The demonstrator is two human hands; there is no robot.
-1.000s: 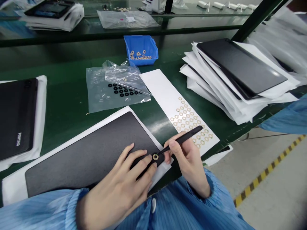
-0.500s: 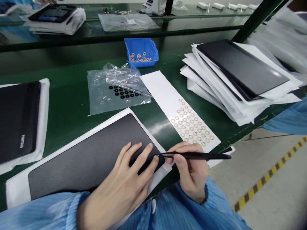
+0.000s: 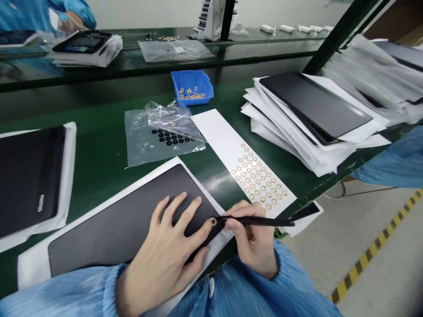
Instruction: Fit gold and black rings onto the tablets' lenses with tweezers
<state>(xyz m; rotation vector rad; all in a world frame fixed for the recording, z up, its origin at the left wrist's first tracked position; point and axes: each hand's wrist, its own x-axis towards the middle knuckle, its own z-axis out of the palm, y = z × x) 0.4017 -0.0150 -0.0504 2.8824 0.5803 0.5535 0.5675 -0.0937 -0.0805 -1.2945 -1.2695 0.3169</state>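
A dark grey tablet back [image 3: 125, 220] lies on a white sheet on the green bench. My left hand [image 3: 168, 255] rests flat on its near right corner, fingers spread. A small gold ring [image 3: 213, 221] sits at that corner, by my left fingertips. My right hand [image 3: 253, 240] pinches black tweezers [image 3: 261, 221] whose tip touches the ring. To the right lies a white strip [image 3: 228, 145] with several gold rings stuck on it.
A clear bag [image 3: 161, 134] with black rings lies behind the tablet. A blue bin [image 3: 192, 86] of gold rings stands further back. Stacked tablets in white sheets [image 3: 313, 119] sit at right, another tablet [image 3: 29, 176] at left. The bench edge and the floor lie to the right.
The tweezers swung from pointing up-right to lying nearly level, tip still at the ring. My left fingers shifted slightly on the corner. The view tilted up.
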